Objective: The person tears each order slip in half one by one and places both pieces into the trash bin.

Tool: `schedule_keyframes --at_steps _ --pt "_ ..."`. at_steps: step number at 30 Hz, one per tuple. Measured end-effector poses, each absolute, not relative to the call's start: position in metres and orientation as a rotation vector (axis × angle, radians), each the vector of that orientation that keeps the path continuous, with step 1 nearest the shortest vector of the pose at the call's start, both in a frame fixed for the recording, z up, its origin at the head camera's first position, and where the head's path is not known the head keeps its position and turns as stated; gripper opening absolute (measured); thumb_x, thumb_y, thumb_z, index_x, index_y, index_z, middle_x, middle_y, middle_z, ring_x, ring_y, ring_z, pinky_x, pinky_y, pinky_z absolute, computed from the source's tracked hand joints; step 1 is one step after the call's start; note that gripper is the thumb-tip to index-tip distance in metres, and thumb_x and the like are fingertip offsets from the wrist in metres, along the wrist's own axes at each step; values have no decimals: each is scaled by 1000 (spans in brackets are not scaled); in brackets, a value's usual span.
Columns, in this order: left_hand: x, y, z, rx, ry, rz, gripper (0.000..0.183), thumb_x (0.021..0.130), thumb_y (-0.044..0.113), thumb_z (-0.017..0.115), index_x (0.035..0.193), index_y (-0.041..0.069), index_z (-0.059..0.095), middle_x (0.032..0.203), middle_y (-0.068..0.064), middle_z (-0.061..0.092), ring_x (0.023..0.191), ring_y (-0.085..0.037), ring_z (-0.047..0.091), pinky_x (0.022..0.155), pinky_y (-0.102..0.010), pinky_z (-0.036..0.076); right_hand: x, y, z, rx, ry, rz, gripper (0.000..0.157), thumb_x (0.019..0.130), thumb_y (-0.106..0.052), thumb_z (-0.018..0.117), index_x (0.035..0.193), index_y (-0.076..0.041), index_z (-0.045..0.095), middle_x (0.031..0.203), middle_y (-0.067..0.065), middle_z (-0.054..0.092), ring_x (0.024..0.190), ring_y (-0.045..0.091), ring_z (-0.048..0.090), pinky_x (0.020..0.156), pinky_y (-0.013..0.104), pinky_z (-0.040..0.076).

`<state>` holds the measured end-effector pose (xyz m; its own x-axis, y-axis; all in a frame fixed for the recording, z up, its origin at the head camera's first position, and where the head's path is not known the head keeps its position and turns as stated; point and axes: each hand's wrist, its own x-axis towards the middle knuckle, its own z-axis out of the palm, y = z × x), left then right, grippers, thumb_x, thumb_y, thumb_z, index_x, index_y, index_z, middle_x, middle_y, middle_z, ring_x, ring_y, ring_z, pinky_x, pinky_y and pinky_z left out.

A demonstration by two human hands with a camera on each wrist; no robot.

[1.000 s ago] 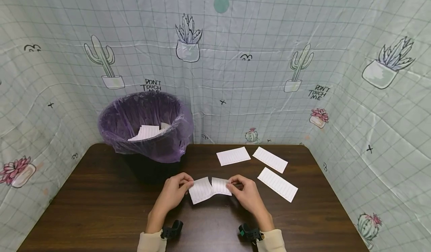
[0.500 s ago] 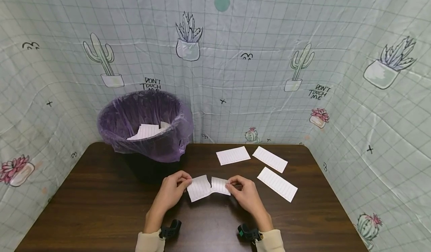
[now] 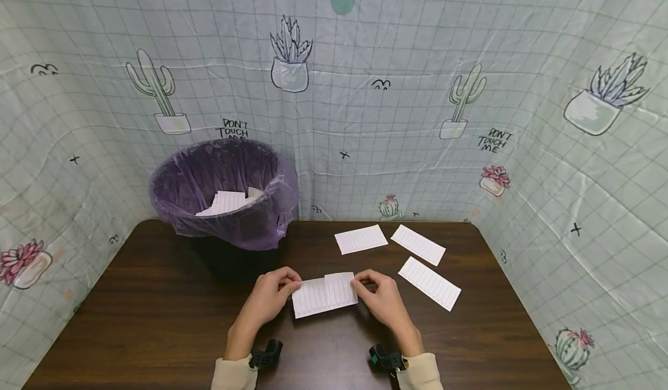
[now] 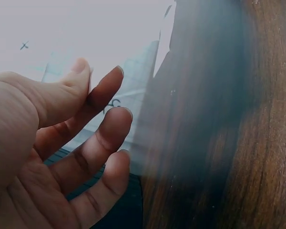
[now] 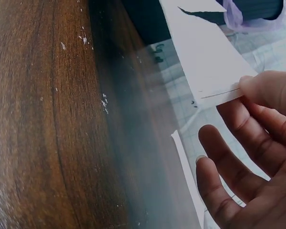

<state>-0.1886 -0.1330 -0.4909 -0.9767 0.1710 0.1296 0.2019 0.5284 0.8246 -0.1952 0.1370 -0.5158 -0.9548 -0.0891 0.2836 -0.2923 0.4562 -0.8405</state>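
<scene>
A ruled white paper slip, torn partway across from its far edge, is held up over the table between both hands. My left hand pinches its left end between thumb and index finger. At the other end, my right hand pinches the slip's smaller right part. That part overlaps the left part along the tear in the head view. In the right wrist view the slip shows a dark split near its far end, and the right hand's other fingers are loosely bent. The left hand's lower fingers also curl loosely.
Three whole slips, one upper left, one upper right and one nearer, lie right of centre on the brown table. A dark bin with a purple liner stands back left, with paper pieces inside.
The V-shaped gap at the tear has closed: the slip's two parts now overlap instead of spreading apart. Both hands keep their pinches and have hardly moved.
</scene>
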Motion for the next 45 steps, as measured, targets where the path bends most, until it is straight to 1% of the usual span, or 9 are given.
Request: schedule_keyframes --at_steps 3,9,13,23,30,36,41,45 --pt "-189 -133 -491 -340 -2717 -1485 6 96 11 71 92 6 71 77 3 68 71 -9 55 67 -24 46 -196 138 -517 352 -2490 1513 4 90 -8 77 92 -6 74 82 -1 72 74 5 64 70 24 55" --pt "-189 -135 -491 -347 -2715 -1517 7 95 10 72 92 5 70 75 2 68 67 -9 55 63 -22 46 -197 141 -519 320 -2489 1478 9 91 -12 77 89 -4 74 81 0 73 75 6 67 72 25 57" --pt "-189 -136 -491 -354 -2719 -1520 10 95 13 72 92 3 70 76 1 69 68 -10 56 63 -22 47 -198 143 -520 302 -2505 1466 7 91 -11 77 89 -5 74 81 0 73 76 8 68 73 26 57" --pt "-188 -139 -488 -315 -2716 -1470 6 95 10 71 94 3 71 77 2 68 69 -10 55 64 -22 45 -198 146 -517 244 -2479 1461 5 91 -8 75 89 -4 74 81 4 73 77 13 69 71 25 57" --pt "-187 -139 -489 -301 -2715 -1464 7 96 11 71 94 4 71 78 2 69 70 -10 56 65 -23 45 -198 147 -517 238 -2475 1470 10 92 -11 75 88 -2 74 81 4 73 78 13 69 71 24 57" --pt "-188 -139 -490 -285 -2689 -1451 6 96 11 72 93 6 72 79 2 69 71 -9 58 67 -23 47 -199 148 -516 246 -2469 1474 7 92 -10 75 88 -5 74 81 3 73 78 13 70 71 24 57" --pt "-189 -139 -490 -265 -2668 -1424 6 95 11 73 91 6 72 79 1 69 72 -8 59 68 -24 49 -199 148 -514 238 -2475 1465 4 91 -8 75 88 -6 74 82 4 73 76 9 68 70 23 56" --pt "-189 -140 -490 -271 -2672 -1412 6 95 11 73 92 6 72 79 1 68 71 -9 57 67 -23 47 -198 148 -514 230 -2466 1491 4 92 -9 76 90 -6 73 85 4 74 74 5 67 69 23 56"
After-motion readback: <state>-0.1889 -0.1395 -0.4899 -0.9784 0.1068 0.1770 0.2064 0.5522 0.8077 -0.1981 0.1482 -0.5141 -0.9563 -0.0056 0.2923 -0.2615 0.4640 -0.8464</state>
